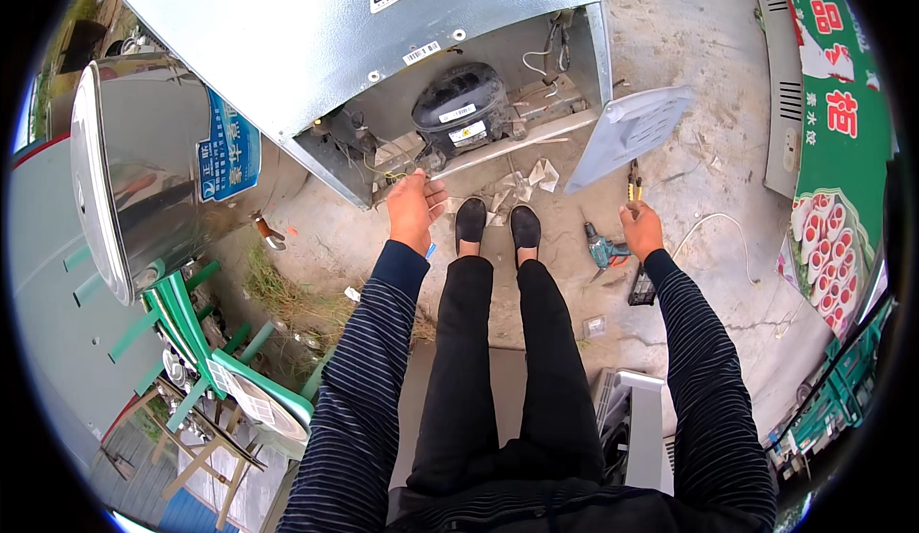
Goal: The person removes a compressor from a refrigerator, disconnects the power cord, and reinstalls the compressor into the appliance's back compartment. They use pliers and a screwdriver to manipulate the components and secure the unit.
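Observation:
In the opened bottom of a pale metal cabinet (278, 35) sits a black compressor (461, 98). My left hand (414, 211) is just in front of it, near thin wires (392, 175) at the compartment's lower edge. Its fingers are loosely bent and apart, and I see nothing held in them. My right hand (643, 231) is closed around a slim tool with a yellow-and-black handle (635, 188); the tool's dark end points away from me, and its exact kind is unclear. Right beside that hand, a teal power drill (604, 250) lies on the ground.
A grey slotted panel (630, 136) leans at the compartment's right. Paper scraps (538, 177) lie before my shoes (470, 220). A white cable (713, 217) curves across the concrete. Green stools (182, 318) and a shiny metal drum (144, 169) stand left; a green sign board (842, 150) stands right.

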The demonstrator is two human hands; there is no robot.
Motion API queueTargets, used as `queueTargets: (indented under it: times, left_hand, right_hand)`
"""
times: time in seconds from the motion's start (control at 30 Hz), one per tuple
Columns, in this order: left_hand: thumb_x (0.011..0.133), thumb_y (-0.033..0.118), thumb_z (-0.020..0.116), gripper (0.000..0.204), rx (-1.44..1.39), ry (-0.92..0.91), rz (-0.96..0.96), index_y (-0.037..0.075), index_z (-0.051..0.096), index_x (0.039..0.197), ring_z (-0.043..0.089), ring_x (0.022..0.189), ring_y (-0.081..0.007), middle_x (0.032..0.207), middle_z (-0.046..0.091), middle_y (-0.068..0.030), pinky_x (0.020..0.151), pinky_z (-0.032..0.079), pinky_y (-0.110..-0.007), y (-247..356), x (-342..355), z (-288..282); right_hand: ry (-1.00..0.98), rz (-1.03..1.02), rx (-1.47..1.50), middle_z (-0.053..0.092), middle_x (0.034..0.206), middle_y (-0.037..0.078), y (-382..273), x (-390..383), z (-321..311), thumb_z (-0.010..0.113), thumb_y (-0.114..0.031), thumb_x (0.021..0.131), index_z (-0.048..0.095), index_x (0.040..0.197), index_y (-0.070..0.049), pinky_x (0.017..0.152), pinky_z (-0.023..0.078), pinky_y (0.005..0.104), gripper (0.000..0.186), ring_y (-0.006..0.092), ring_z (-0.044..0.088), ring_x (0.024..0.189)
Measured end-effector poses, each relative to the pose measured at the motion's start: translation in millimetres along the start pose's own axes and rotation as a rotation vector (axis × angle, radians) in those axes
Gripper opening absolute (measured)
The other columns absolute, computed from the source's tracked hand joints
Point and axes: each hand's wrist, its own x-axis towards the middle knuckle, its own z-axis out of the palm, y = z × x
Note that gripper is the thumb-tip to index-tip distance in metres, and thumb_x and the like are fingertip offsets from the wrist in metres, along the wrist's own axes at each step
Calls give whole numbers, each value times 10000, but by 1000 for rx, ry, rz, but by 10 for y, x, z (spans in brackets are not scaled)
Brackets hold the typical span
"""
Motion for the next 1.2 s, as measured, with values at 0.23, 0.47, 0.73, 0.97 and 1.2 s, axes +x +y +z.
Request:
queueTargets:
  times: [0.23,0.47,0.73,0.97,1.2]
  left_hand:
    - [1062,382,575,299,46,-36,-3,122,622,921,659,742,-142,803,679,-11,669,506,-284,-8,-310,162]
    - [968,204,687,242,694,-164,878,-19,708,1062,674,869,-250,917,725,-120,801,543,-392,440,-329,891]
    - [933,311,695,367,1435,-186,1085,-11,724,1108,659,1040,-425,1023,733,-222,903,524,-507,1019,382,1906]
    - [892,522,683,541,1567,-259,882,-13,760,868,720,881,-394,867,736,-250,867,545,-465,992,767,2201]
    - [857,605,697,655,1479,-409,557,-38,783,954,728,903,-325,917,748,-227,848,532,-418,1073,763,2374]
  right_hand:
    - [113,-294,184,725,921,243,-1367,45,198,637,-221,987,720,1008,27,813,542,440,262,409,701,883]
    - [-52,79,659,719,968,116,-1996,524,132,576,-353,1054,672,1166,15,715,540,348,396,214,682,788]
    - [-322,478,1211,680,1014,43,-2197,926,205,524,-443,1080,584,1226,-61,683,521,327,413,144,618,805]
    - [-383,552,1326,543,811,-8,-2243,1360,394,512,-434,1084,580,1010,-131,598,440,323,319,125,483,667]
    - [-594,633,1319,454,746,20,-2319,1695,360,414,-356,1059,522,883,-120,526,326,302,313,139,383,593]
